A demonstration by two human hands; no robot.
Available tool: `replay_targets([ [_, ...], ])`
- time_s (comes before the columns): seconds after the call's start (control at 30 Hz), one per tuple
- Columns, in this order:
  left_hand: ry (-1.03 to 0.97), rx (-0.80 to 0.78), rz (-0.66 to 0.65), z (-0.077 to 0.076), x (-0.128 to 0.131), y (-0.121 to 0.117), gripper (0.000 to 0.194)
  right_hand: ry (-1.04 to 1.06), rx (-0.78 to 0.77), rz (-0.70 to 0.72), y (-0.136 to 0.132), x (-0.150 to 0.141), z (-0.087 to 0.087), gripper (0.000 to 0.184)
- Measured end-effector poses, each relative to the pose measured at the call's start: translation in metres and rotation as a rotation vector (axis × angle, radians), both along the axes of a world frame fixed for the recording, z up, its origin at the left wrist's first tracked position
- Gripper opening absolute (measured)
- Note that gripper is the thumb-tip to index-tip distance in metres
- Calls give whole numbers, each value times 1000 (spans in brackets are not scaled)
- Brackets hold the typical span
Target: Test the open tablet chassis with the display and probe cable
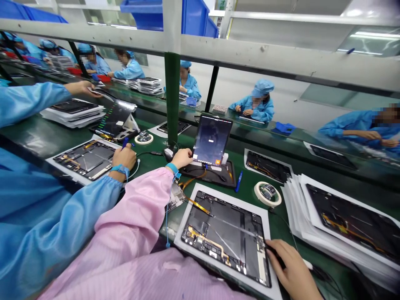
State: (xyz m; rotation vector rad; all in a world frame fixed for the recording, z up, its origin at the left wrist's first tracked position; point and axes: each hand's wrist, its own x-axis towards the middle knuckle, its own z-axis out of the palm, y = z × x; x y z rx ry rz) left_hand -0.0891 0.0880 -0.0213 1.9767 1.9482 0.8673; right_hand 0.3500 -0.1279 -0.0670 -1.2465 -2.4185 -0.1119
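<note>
My left hand (183, 158), in a pink sleeve with a blue wrist strap, has bent fingers at the lower left edge of a lit tablet screen (212, 139). The screen leans upright above a dark tray (229, 177). An orange ribbon cable (198, 205) runs to an opened tablet housing (229, 223) lying on a white sheet before me. At the housing's right edge, my right hand (292, 266) is closed, thumb and forefinger around something dark that I cannot make out. A circuit board (176, 196) sits left of the housing, partly behind my sleeve.
Housings and white sheets form a stack (312, 216) at right. A blue pen-like tool (239, 181) and a tape roll (268, 194) lie between. A co-worker's blue-sleeved hand (124, 158) works close on my left. A green post (172, 100) rises behind the screen; a shelf beam runs overhead.
</note>
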Motion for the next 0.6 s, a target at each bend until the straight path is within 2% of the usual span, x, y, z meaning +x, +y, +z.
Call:
replay_targets([
  [0.1, 105, 174, 38, 6, 17, -12, 32, 2, 5, -5, 0, 1, -2, 21],
  [0.23, 403, 478, -150, 10, 49, -21, 40, 8, -7, -9, 0, 1, -2, 21],
  [0.33, 478, 495, -215, 9, 66, -15, 45, 7, 1, -11, -1, -1, 0, 21],
  [0.5, 470, 461, -194, 12, 73, 0, 48, 2, 14, -9, -2, -3, 3, 21],
  [0.6, 464, 413, -170, 19, 79, -8, 47, 2, 27, -13, -1, -2, 1, 22],
])
